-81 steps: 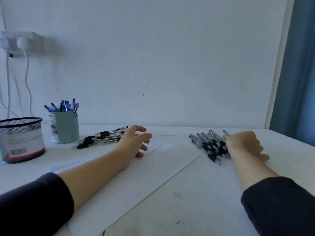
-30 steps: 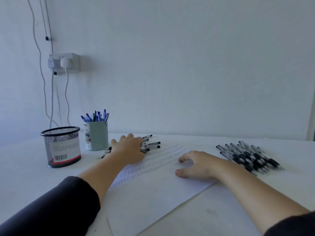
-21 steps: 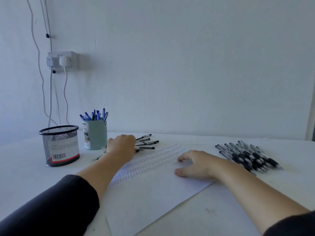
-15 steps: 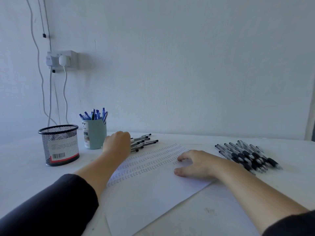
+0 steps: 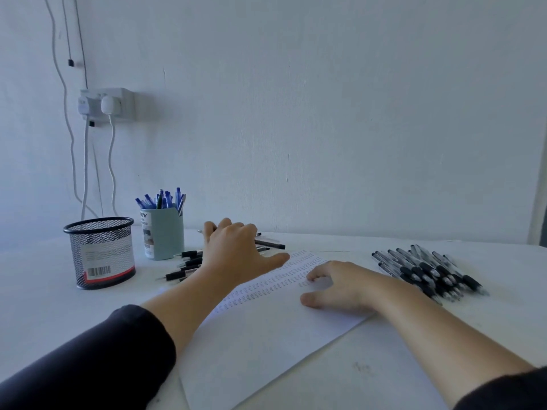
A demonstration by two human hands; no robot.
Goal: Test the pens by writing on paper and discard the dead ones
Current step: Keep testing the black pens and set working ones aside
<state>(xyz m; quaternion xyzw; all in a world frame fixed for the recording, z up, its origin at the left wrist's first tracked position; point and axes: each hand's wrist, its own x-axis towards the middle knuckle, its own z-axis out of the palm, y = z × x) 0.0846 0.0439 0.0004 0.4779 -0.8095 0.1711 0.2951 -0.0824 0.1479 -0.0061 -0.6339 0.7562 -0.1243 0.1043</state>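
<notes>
Head view: nearest, two dark sleeves (image 5: pixel 88 359) enter from the bottom corners, and the forearms reach out over a white table (image 5: pixel 384 374). A sheet of paper (image 5: pixel 266 344) lies skewed in front of the person, its far end carrying rows of small written marks. The right hand (image 5: pixel 343 287) rests palm down on the paper at about 1 o'clock, fingers loosely spread and relaxed, holding nothing. The left hand (image 5: pixel 236 251) lies farther out at about 11 o'clock, fingers extended over a loose group of black pens (image 5: pixel 189 263) at the paper's far left corner; it seems to rest on them, though whether a pen is pinched beneath the palm cannot be told from here. At 2 o'clock, just beyond the paper's right edge, a second pile of black pens (image 5: pixel 429 270) lies fanned side by side. At 10 o'clock stands a black mesh basket (image 5: pixel 100 253), and just beside it, farther back, a pale green cup (image 5: pixel 162 233) holding blue pens (image 5: pixel 161 199) upright. Behind, a wall socket (image 5: pixel 106 106) has white cables hanging down
</notes>
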